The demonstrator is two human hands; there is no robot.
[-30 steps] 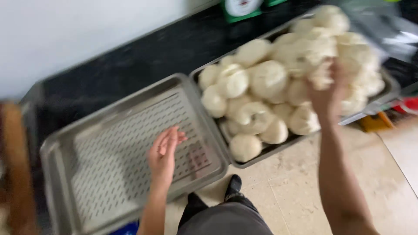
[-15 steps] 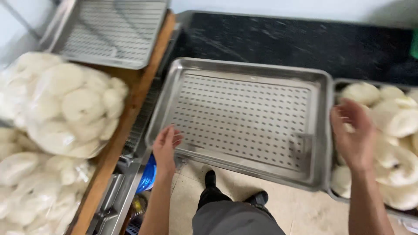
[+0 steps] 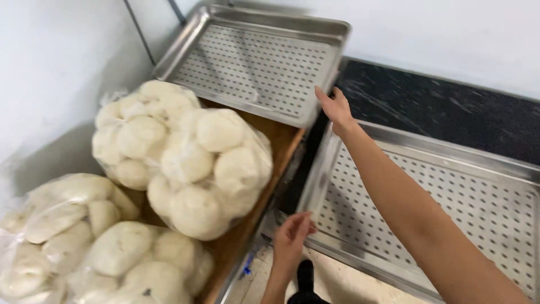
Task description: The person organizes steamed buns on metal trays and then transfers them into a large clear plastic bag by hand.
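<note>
1. The right hand (image 3: 336, 108) is stretched across to the far perforated stainless-steel tray (image 3: 256, 59), fingers loosely spread, fingertips at the tray's near right corner rim. Whether the rim is actually gripped cannot be told; nothing is seen pinched.
2. That far tray is seen resting tilted on the brown wooden board (image 3: 264, 169) against the white wall (image 3: 50, 73), at upper centre.
3. Against half a second ago: the right hand was then hovering by the dough pieces at the right edge; it is now up at the far tray. The view has swung left, so the loose dough tray is out of view.
4. The left hand (image 3: 292, 239) is held low at the near left corner of the near perforated stainless-steel tray (image 3: 439, 219), fingers lightly curled and together, at or just off the rim; contact cannot be told. It was by this same corner half a second ago, fingers more splayed.
5. The near tray lies flat on the black speckled stone counter (image 3: 450, 112), right of the wooden board.
6. Packages: a clear plastic bag of round white dough buns (image 3: 183, 160) sits on the board, just in front of the far tray. Two more clear plastic bags of pale dough pieces (image 3: 84, 247) are stacked at lower left, touching the first bag. No labels are visible on them.
7. A beige tiled floor (image 3: 337, 284) is seen below the near tray.
</note>
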